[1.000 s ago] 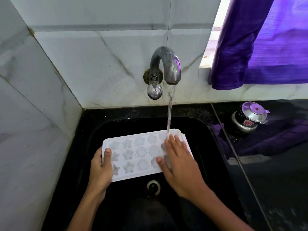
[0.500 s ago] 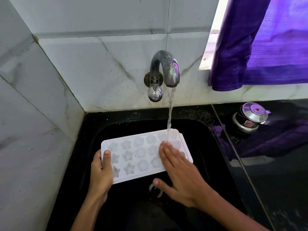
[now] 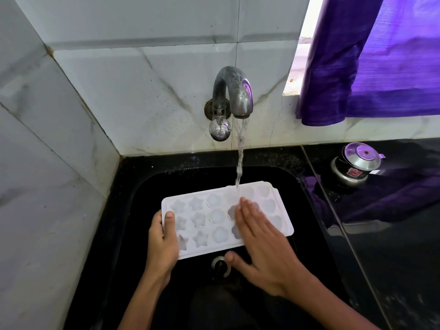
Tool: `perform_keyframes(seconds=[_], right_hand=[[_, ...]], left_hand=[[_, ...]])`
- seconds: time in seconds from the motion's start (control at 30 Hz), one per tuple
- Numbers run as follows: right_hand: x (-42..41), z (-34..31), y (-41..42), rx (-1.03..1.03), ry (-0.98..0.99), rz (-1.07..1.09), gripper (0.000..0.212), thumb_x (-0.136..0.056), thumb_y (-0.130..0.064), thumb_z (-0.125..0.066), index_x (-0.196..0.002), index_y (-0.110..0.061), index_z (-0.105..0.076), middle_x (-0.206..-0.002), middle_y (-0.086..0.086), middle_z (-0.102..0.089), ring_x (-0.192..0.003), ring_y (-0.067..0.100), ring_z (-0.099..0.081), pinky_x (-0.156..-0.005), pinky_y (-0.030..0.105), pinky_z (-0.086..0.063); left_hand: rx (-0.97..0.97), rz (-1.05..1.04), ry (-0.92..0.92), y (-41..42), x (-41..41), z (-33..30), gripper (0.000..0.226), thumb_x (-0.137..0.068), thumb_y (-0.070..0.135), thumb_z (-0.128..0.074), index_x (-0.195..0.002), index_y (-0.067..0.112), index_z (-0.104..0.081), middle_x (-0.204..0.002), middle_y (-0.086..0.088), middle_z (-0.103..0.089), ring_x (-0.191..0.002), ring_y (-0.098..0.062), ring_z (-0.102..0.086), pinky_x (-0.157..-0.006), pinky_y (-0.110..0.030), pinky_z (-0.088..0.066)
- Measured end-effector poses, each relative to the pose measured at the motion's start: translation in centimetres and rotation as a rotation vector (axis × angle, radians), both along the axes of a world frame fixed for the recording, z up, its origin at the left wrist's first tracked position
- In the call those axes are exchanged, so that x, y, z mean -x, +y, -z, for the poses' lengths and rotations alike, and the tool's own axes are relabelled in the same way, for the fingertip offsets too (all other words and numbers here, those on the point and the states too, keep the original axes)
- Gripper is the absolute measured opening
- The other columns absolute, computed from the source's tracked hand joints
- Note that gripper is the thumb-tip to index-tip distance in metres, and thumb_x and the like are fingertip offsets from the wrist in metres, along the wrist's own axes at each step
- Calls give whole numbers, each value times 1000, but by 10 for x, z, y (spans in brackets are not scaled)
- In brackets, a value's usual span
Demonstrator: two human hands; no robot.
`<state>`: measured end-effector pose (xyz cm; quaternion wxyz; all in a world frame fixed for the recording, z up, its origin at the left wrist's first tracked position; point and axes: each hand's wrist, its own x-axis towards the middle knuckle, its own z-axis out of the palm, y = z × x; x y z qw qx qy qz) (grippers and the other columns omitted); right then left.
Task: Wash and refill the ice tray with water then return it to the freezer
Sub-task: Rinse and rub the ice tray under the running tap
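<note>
Ice tray (image 3: 215, 215) in sink (image 3: 133, 186), under tap (image 3: 232, 91).

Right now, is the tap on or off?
On: a stream of water runs from the tap onto the ice tray.

We see only two hands and forearms of ourselves. The left hand (image 3: 162, 244) and right hand (image 3: 264, 253) are bare: no gloves, rings, watch or bracelet show. Both forearms are uncovered as far as the bottom edge, with no sleeve or cuff reaching into view. Fingernails look short and unpainted.
</note>
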<state>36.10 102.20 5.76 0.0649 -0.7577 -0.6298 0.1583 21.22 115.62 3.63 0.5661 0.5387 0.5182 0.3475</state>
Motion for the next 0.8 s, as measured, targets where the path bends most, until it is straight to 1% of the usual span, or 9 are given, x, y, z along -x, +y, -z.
perform_keyframes(seconds=[0.1, 0.17, 0.23, 0.33, 0.43, 0.5, 0.63, 0.7, 0.8], right_hand=[[-8, -3, 10, -4, -16, 86, 100, -73, -78, 13, -146, -9, 23, -153, 7, 33, -140, 13, 34, -117, 29, 18], [-6, -2, 20, -33, -21, 74, 103, -73, -79, 16, -147, -8, 20, -154, 8, 29, -141, 15, 31, -117, 30, 16], [-1, 1, 25, -61, -31, -7, 100, -77, -78, 14, -148, -7, 15, -156, 9, 24, -143, 16, 26, -117, 32, 14], [3, 3, 13, -69, -29, -145, 93, -84, -74, 5, -150, -8, 9, -157, 8, 18, -145, 16, 21, -117, 31, 11], [-8, 1, -1, -36, -41, -113, 92, -82, -74, 9, -148, -11, 15, -156, 6, 23, -143, 12, 26, -116, 28, 15], [-18, 0, 2, -9, -70, -26, 93, -78, -75, 14, -146, -12, 21, -154, 6, 29, -141, 12, 30, -116, 26, 19], [-18, -2, 24, -38, -50, 11, 97, -74, -75, 19, -145, -10, 24, -153, 8, 30, -142, 14, 30, -119, 31, 14], [-7, 1, 27, -74, -60, -65, 95, -79, -74, 14, -147, -8, 18, -155, 11, 25, -144, 16, 25, -119, 33, 11], [3, 8, 15, -103, -77, -168, 91, -88, -71, 2, -151, -5, 2, -159, 12, 9, -147, 20, 12, -118, 33, 3]], left_hand=[[19, 21, -10, -2, -2, 2, 24, -100, 30, -37, -112, 19, -55, -100, -2, -68, -87, -15, -67, -65, -25, -53], [19, 47, -17, -4, -8, 0, 21, -100, 31, -37, -106, 24, -56, -99, -1, -68, -88, -16, -68, -68, -28, -53], [1, 44, -20, -6, -14, -1, 19, -100, 30, -37, -104, 26, -55, -97, 1, -67, -86, -13, -67, -65, -24, -52], [-34, 11, -8, 1, -13, -2, 22, -100, 28, -37, -111, 19, -53, -97, 2, -66, -85, -10, -66, -60, -16, -51], [-11, -14, -23, 8, -8, -1, 22, -100, 28, -37, -111, 17, -52, -95, 3, -65, -82, -8, -65, -54, -12, -50], [-1, -7, -32, 8, -9, 1, 20, -100, 29, -37, -109, 20, -53, -96, 2, -66, -83, -10, -66, -55, -14, -51], [-2, 45, -55, -3, -22, 2, 18, -100, 30, -38, -104, 26, -54, -98, 1, -67, -86, -13, -67, -67, -26, -53], [-5, 51, -59, -7, -28, 2, 16, -100, 30, -38, -101, 28, -54, -96, 1, -67, -84, -12, -67, -68, -26, -53], [-22, 22, -53, -4, -28, 3, 18, -99, 29, -38, -106, 22, -54, -95, 2, -67, -79, -6, -66, -63, -20, -51]])
